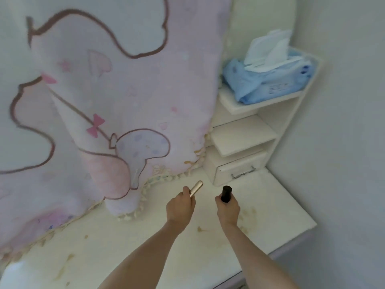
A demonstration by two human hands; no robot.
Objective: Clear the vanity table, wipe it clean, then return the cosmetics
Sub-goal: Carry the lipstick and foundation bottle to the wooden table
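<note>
Gold and slim, the lipstick tube [196,188] sits pinched in our left hand [180,205], its long axis pointing toward one o'clock, while our right hand [228,207] wraps the base of the black bottle [226,193], which stands upright above the fist. Both cosmetics hover over the stained vanity table [281,209], with no cosmetics left lying on the part we see, so we judge the clearing step nearly done. From the grips, the small drawer unit [235,165] lies near at twelve to one o'clock, closer to our right hand, and the pack of wipes [268,82] sits higher on the shelf [233,103].
</note>
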